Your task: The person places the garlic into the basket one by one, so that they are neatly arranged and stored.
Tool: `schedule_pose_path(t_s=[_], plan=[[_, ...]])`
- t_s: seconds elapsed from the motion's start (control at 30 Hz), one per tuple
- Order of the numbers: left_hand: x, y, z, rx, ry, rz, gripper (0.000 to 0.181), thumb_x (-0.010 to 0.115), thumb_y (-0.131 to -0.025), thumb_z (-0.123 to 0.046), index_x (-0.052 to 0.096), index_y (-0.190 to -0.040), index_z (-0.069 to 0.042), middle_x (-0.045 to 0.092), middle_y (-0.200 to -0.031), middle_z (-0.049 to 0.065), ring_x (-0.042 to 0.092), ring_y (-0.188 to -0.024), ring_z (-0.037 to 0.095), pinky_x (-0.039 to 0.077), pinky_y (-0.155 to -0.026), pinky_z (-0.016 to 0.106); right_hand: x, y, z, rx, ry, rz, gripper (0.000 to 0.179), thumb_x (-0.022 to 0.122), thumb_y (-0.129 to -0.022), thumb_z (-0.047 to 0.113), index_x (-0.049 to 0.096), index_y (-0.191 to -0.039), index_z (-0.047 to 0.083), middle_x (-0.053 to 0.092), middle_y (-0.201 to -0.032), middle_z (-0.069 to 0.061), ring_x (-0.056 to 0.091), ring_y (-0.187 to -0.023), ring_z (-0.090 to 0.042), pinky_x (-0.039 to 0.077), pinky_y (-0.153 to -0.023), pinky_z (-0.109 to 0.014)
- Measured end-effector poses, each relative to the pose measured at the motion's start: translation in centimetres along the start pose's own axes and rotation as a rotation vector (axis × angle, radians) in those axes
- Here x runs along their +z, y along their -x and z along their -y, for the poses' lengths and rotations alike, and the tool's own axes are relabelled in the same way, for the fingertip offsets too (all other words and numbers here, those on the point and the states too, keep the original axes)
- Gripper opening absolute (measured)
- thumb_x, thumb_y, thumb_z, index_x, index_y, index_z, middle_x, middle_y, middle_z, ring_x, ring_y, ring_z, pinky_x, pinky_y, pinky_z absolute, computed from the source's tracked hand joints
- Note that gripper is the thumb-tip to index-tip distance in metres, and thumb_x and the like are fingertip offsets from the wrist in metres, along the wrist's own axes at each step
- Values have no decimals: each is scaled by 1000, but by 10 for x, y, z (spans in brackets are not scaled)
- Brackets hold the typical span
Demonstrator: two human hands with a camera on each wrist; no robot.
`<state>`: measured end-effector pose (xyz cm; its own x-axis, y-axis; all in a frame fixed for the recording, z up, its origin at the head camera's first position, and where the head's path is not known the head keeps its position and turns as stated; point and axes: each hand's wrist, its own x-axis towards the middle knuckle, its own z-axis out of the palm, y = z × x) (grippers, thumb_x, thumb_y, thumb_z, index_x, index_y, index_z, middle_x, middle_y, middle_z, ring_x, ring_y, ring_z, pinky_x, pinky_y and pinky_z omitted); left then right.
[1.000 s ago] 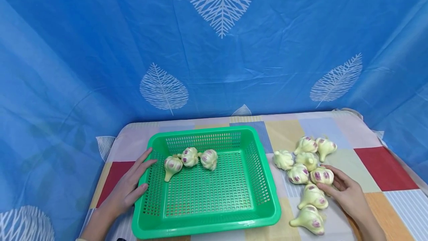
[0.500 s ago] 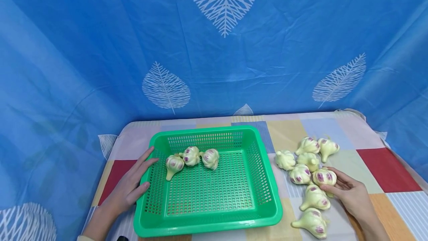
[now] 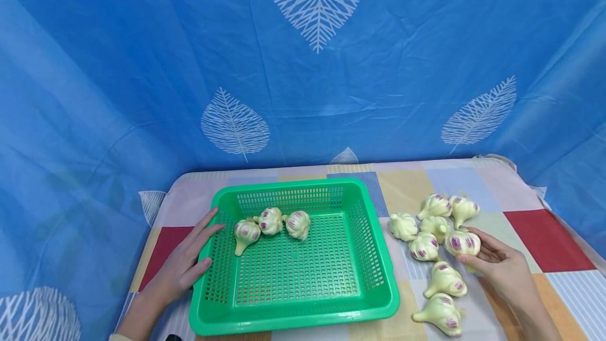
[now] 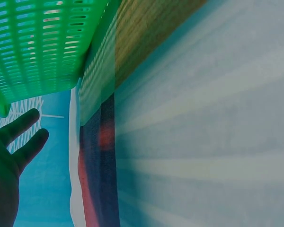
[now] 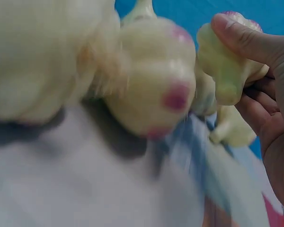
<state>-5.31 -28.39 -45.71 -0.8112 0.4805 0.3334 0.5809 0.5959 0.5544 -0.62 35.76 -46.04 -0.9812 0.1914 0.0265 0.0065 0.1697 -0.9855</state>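
Note:
My right hand (image 3: 504,270) pinches a purple-striped garlic bulb (image 3: 461,243) between thumb and fingers, at the right side of the pile. In the right wrist view the thumb lies across the top of that garlic bulb (image 5: 227,66), whose stem points down. Several other garlic bulbs (image 3: 423,247) lie on the cloth just left of this hand. A green plastic basket (image 3: 293,322) contains three garlic bulbs (image 3: 270,220) toward its back left. Against the basket's left rim rests my left hand (image 3: 177,267), fingers extended and spread.
A patchwork cloth (image 3: 473,180) covers the table. Behind it hangs a blue curtain (image 3: 369,114) with white leaf prints. Two garlic bulbs (image 3: 440,313) lie near the front, right of the basket. A small dark object (image 3: 173,337) shows at the bottom edge.
My right hand has taken hold of a garlic bulb, lifting it slightly and moving it a little right, away from its neighbours. The left hand stays at the basket rim.

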Motion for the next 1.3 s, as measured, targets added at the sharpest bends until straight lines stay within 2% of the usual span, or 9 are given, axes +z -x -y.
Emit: schedule_pose_path(t_s=[0.1, 0.2, 0.4, 0.53, 0.73, 0.9, 1.0, 1.3], plan=[[0, 0, 0, -1, -9, 0, 64, 59, -89, -21, 45, -151, -10, 22, -166, 9, 27, -148, 20, 51, -95, 52, 6, -2, 9, -17, 0, 6, 61, 79, -81, -9, 64, -137, 8, 71, -110, 18, 68, -96, 2, 53, -74, -16], [0, 0, 1, 0, -13, -1, 63, 58, -90, -22, 45, -150, -11, 22, -166, 9, 27, -148, 20, 50, -96, 52, 13, -4, 20, -27, 67, 7, 61, 80, -81, -6, 64, -137, 10, 71, -109, 19, 68, -94, 3, 54, -73, -16], [0, 1, 1, -3, -12, -2, 65, 60, -88, -21, 45, -151, -12, 22, -166, 8, 27, -149, 20, 50, -95, 53, 26, -8, 40, -78, 223, 32, 63, 82, -82, 0, 58, -141, 2, 68, -114, 23, 68, -96, 4, 53, -75, -15], [0, 1, 0, -4, -13, 0, 65, 60, -89, -21, 44, -152, -12, 21, -166, 8, 27, -149, 19, 51, -95, 53, 32, -13, 49, -90, 258, 44, 64, 82, -83, 2, 57, -142, 1, 67, -113, 24, 67, -97, 4, 53, -75, -15], [0, 0, 0, 5, -10, -3, 65, 59, -89, -21, 45, -151, -11, 22, -166, 9, 27, -148, 19, 52, -94, 52, 45, -20, 61, -155, 237, 113, 64, 81, -82, -3, 57, -141, -1, 65, -120, 22, 67, -101, 2, 53, -77, -16], [-1, 0, 0, 9, -10, -4, 65, 59, -89, -21, 45, -151, -11, 22, -166, 9, 27, -148, 19, 52, -93, 51, 59, -26, 69, -224, 152, 205, 64, 78, -81, -11, 54, -140, -7, 67, -127, 14, 67, -106, -4, 53, -82, -20], [-1, 0, 0, 7, -11, 2, 65, 59, -89, -21, 44, -151, -11, 21, -166, 8, 27, -148, 20, 51, -95, 52, 70, -31, 73, -233, 114, 247, 62, 78, -80, -12, 56, -138, -8, 68, -126, 10, 68, -107, -7, 54, -82, -22], [-2, -1, -1, 3, -16, 4, 64, 59, -90, -23, 44, -151, -12, 21, -166, 8, 27, -149, 20, 50, -95, 54, 101, -41, 84, -269, 104, 350, 62, 81, -78, -8, 58, -136, -6, 68, -126, 7, 68, -107, -10, 57, -79, -27]])
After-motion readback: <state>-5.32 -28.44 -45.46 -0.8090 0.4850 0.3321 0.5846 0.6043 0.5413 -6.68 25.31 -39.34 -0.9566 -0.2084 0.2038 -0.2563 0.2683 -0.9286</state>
